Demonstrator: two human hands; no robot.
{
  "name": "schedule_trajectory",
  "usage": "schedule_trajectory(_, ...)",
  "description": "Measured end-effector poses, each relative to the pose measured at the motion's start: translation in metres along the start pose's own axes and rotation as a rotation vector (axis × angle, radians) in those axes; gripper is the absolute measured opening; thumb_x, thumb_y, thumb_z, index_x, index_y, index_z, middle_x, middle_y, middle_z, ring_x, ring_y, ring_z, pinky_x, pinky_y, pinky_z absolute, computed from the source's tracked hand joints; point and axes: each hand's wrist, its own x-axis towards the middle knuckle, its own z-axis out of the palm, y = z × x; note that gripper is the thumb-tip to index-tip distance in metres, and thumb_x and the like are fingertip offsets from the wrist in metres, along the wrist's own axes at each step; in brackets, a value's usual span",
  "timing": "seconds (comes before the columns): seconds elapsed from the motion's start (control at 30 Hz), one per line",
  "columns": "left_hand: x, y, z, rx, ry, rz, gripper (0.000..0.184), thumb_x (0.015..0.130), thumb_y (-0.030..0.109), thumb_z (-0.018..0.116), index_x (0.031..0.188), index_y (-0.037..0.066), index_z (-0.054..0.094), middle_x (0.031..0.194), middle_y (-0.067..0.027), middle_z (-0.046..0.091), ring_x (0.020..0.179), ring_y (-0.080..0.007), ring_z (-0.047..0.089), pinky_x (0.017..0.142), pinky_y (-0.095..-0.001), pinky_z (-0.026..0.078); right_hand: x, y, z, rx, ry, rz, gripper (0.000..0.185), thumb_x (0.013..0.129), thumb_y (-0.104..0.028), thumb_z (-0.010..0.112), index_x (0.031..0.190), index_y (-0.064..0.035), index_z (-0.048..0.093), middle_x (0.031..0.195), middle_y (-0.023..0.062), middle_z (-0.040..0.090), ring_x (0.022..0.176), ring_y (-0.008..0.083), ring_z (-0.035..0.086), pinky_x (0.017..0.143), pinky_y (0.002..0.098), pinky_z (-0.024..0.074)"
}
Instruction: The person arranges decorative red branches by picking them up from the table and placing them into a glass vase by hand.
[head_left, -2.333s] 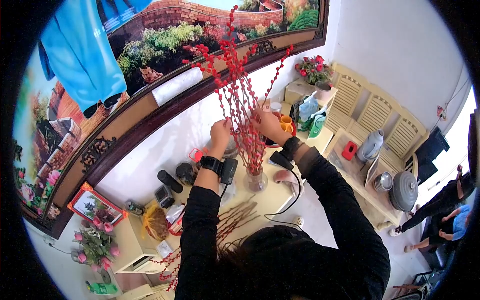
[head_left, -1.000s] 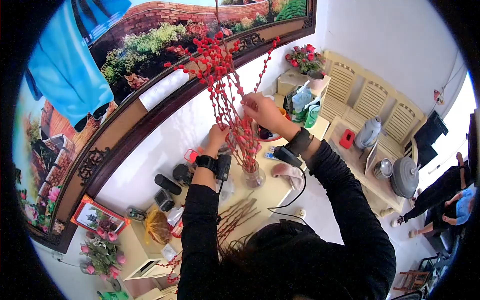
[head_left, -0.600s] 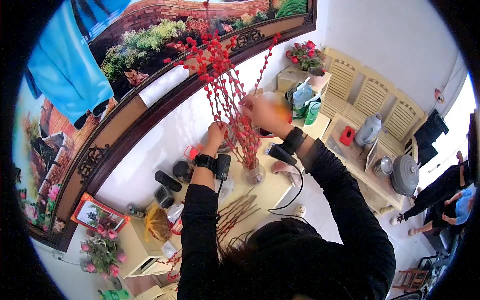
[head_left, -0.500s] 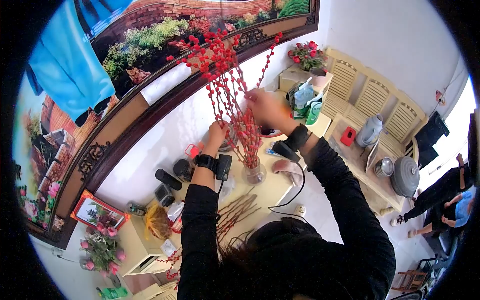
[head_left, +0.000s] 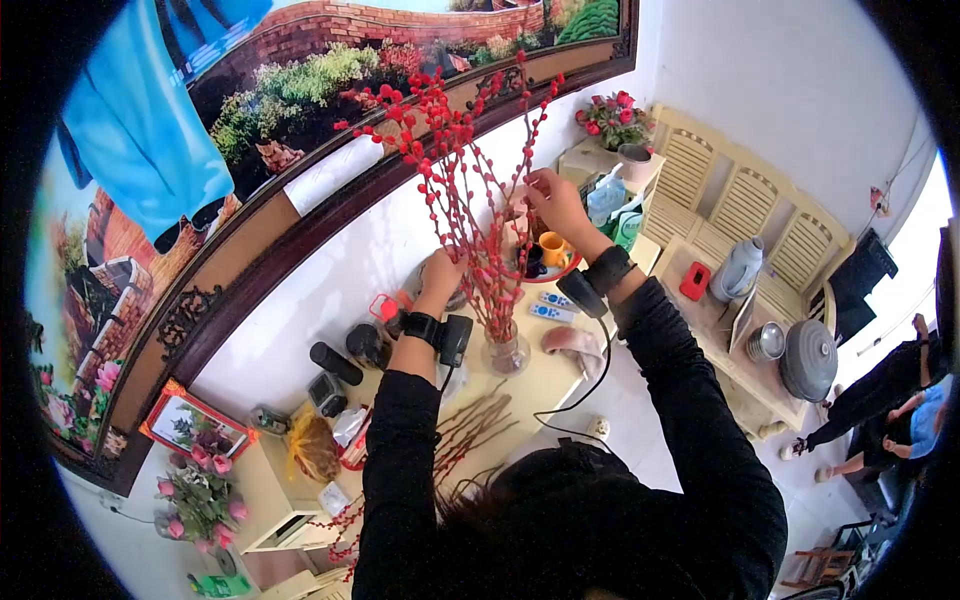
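Observation:
Tall stems with red berries stand fanned out in a clear glass vase on the cream table. My left hand is closed round stems at the left side of the bunch, above the vase. Higher up on the right, my right hand pinches a berry stem between thumb and fingers. More berry stems lie on the table near my body, partly hidden by my head and left arm.
Right of the vase are two remotes, a pink cloth and a tray with an orange cup. Black containers and a yellow bag stand left. Two people are at the far right.
My right hand has moved right, away from the middle of the bunch, with a stem in its fingers. The orange cup and remotes show more fully. My left hand stays at the stems.

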Motion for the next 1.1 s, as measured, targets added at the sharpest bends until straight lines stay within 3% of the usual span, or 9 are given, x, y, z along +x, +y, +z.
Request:
schedule_trajectory(0.1, -0.001, 0.005, 0.001, 0.042, -0.024, -0.017, 0.030, 0.072, 0.031, 0.056, 0.077, 0.001, 0.058, 0.068, -0.0176, 0.058, 0.065, -0.0321, 0.056, 0.062, -0.0389, 0.044, -0.001, 0.001, -0.005, 0.071, -0.010, 0.019, 0.018, 0.077, -0.008, 0.052, 0.093, 0.0018, 0.050, 0.074, 0.0127, 0.059, 0.064, 0.0188, 0.058, 0.059, 0.0276, 0.0455)
schedule_trajectory(0.3, 0.016, -0.022, 0.025, -0.044, -0.035, -0.094, 0.030, 0.077, 0.029, 0.051, 0.079, 0.000, 0.058, 0.066, -0.0171, 0.058, 0.067, -0.0332, 0.056, 0.066, -0.0403, 0.043, -0.006, -0.002, -0.012, 0.055, 0.002, 0.026, 0.018, 0.078, -0.007, 0.051, 0.093, 0.0025, 0.050, 0.074, 0.0124, 0.059, 0.067, 0.0192, 0.059, 0.059, 0.0272, 0.0452)
schedule_trajectory(0.4, 0.004, -0.006, 0.012, 0.086, 0.007, -0.019, 0.027, 0.078, 0.024, 0.050, 0.080, -0.002, 0.057, 0.064, -0.0163, 0.058, 0.061, -0.0309, 0.057, 0.061, -0.0386, 0.044, 0.001, 0.015, -0.016, 0.104, 0.025, 0.015, 0.018, 0.078, -0.008, 0.052, 0.093, 0.0025, 0.050, 0.074, 0.0123, 0.059, 0.068, 0.0186, 0.059, 0.059, 0.0266, 0.0448)
schedule_trajectory(0.5, -0.005, 0.004, 0.007, -0.254, -0.049, -0.138, 0.025, 0.078, 0.019, 0.050, 0.080, -0.004, 0.056, 0.061, -0.0152, 0.058, 0.052, -0.0271, 0.057, 0.055, -0.0358, 0.045, 0.003, 0.029, -0.016, 0.026, 0.021, 0.026, 0.018, 0.078, -0.009, 0.052, 0.092, 0.0029, 0.051, 0.074, 0.0127, 0.059, 0.066, 0.0181, 0.059, 0.058, 0.0261, 0.0446)
schedule_trajectory(0.7, -0.005, -0.002, 0.024, -0.342, 0.022, -0.083, 0.020, 0.080, 0.015, 0.049, 0.080, -0.004, 0.054, 0.060, -0.0125, 0.057, 0.046, -0.0213, 0.056, 0.045, -0.0314, 0.044, -0.012, 0.028, -0.002, 0.085, 0.071, 0.002, 0.021, 0.078, -0.015, 0.053, 0.092, 0.0006, 0.052, 0.074, 0.0135, 0.059, 0.064, 0.0206, 0.057, 0.056, 0.0285, 0.0439)
schedule_trajectory(0.83, -0.001, -0.002, 0.026, -0.192, 0.107, 0.027, 0.019, 0.081, 0.014, 0.049, 0.082, -0.004, 0.053, 0.060, -0.0126, 0.056, 0.044, -0.0198, 0.054, 0.042, -0.0298, 0.044, -0.017, 0.021, 0.003, 0.002, 0.035, -0.060, 0.020, 0.078, -0.015, 0.052, 0.093, -0.0018, 0.052, 0.077, 0.0155, 0.059, 0.068, 0.0268, 0.057, 0.060, 0.0330, 0.0443)
schedule_trajectory(0.93, -0.012, 0.033, 0.004, -0.244, 0.076, -0.026, 0.019, 0.081, 0.015, 0.049, 0.085, -0.003, 0.053, 0.060, -0.0135, 0.056, 0.045, -0.0202, 0.055, 0.044, -0.0299, 0.044, -0.021, 0.012, 0.004, -0.119, -0.008, -0.103, 0.018, 0.079, -0.013, 0.048, 0.094, -0.0036, 0.052, 0.080, 0.0178, 0.058, 0.073, 0.0329, 0.055, 0.064, 0.0375, 0.0435)
schedule_trajectory(1.03, -0.010, 0.031, 0.006, -0.267, 0.084, -0.008, 0.019, 0.081, 0.014, 0.048, 0.087, -0.004, 0.053, 0.061, -0.0125, 0.056, 0.048, -0.0206, 0.056, 0.045, -0.0310, 0.045, -0.018, 0.018, 0.008, -0.059, -0.072, -0.107, 0.024, 0.077, -0.007, 0.052, 0.100, 0.0014, 0.049, 0.081, 0.0165, 0.058, 0.072, 0.0221, 0.058, 0.064, 0.0299, 0.0446)
schedule_trajectory(1.1, -0.004, 0.021, 0.013, -0.373, 0.019, -0.067, 0.019, 0.082, 0.013, 0.046, 0.088, -0.004, 0.053, 0.062, -0.0113, 0.056, 0.048, -0.0199, 0.056, 0.045, -0.0311, 0.046, -0.017, 0.040, 0.020, 0.018, -0.139, -0.131, 0.025, 0.077, -0.008, 0.052, 0.100, 0.0007, 0.049, 0.080, 0.0174, 0.057, 0.072, 0.0249, 0.058, 0.063, 0.0315, 0.0442)
